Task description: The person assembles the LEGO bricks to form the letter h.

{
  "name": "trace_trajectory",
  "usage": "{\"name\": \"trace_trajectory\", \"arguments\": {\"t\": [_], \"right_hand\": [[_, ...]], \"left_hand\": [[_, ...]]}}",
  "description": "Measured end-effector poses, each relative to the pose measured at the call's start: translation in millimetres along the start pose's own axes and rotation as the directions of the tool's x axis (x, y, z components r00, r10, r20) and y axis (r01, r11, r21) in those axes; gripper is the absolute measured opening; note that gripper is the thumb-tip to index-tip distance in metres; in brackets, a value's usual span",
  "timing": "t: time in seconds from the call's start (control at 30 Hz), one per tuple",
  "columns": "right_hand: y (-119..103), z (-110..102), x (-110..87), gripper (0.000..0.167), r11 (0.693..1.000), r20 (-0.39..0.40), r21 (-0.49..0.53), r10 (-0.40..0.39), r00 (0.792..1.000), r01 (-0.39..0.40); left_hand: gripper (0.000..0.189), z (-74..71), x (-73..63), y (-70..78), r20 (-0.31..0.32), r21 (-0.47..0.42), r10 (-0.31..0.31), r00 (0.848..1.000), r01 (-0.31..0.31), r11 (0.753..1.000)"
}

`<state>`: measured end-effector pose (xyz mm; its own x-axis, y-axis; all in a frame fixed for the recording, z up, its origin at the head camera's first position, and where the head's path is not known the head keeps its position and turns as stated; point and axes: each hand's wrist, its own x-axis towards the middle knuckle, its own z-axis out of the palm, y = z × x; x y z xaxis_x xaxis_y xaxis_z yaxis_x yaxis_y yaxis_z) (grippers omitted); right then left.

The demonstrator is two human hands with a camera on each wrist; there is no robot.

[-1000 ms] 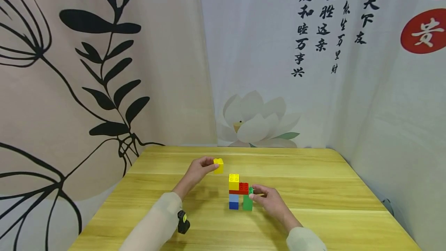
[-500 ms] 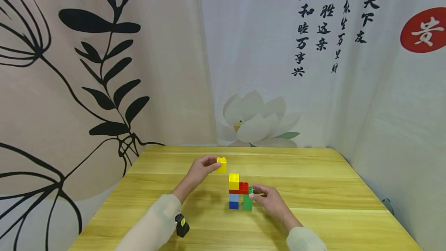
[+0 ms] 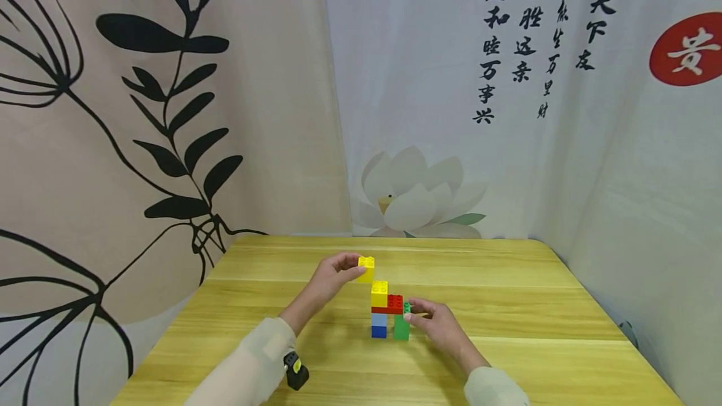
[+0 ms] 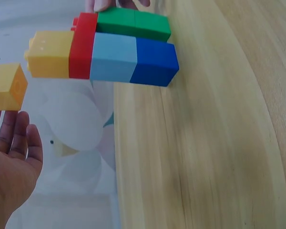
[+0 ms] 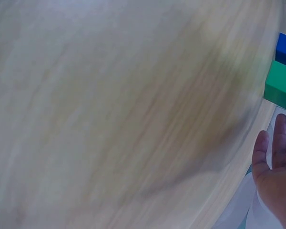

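My left hand [image 3: 334,275] pinches a yellow toy building block [image 3: 367,270] between thumb and fingers, held up in the air just above and left of the stack. In the left wrist view this block [image 4: 8,87] is apart from the stack. On the table stands a small block arch: a dark blue block [image 3: 378,332] under a light blue block [image 3: 378,319], a red block [image 3: 395,304] bridging across to the green blocks [image 3: 401,329], and another yellow block [image 3: 379,294] on the red one's left end. My right hand [image 3: 441,326] holds the upper green block at the arch's right side.
The wooden table [image 3: 536,306] carries the arch near its middle. A curtain [image 3: 282,111] with printed plants, a flower and characters hangs behind the table. A black device [image 3: 296,371] is strapped at my left wrist.
The left hand has moved right with the yellow block, bringing it closer over the stack. The right hand and the arch have stayed in place.
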<state>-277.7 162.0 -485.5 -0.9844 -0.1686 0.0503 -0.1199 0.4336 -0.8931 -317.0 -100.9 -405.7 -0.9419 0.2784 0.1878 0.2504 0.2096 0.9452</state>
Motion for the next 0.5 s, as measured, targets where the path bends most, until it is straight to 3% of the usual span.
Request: {"name": "trace_trajectory", "arguments": {"t": [0.2, 0.5], "right_hand": [[1, 0, 0.5, 0.051, 1.0, -0.001, 0.004, -0.004, 1.0, 0.004], [2, 0, 1.7, 0.051, 1.0, 0.004, -0.007, -0.013, 1.0, 0.013]], "left_hand": [[0.036, 5.0, 7.7, -17.1, 0.019, 0.006, 0.033, 0.999, -0.034, 0.999], [0.04, 9.1, 4.6, -12.1, 0.055, 0.003, 0.031, 0.998, -0.032, 0.999]]}}
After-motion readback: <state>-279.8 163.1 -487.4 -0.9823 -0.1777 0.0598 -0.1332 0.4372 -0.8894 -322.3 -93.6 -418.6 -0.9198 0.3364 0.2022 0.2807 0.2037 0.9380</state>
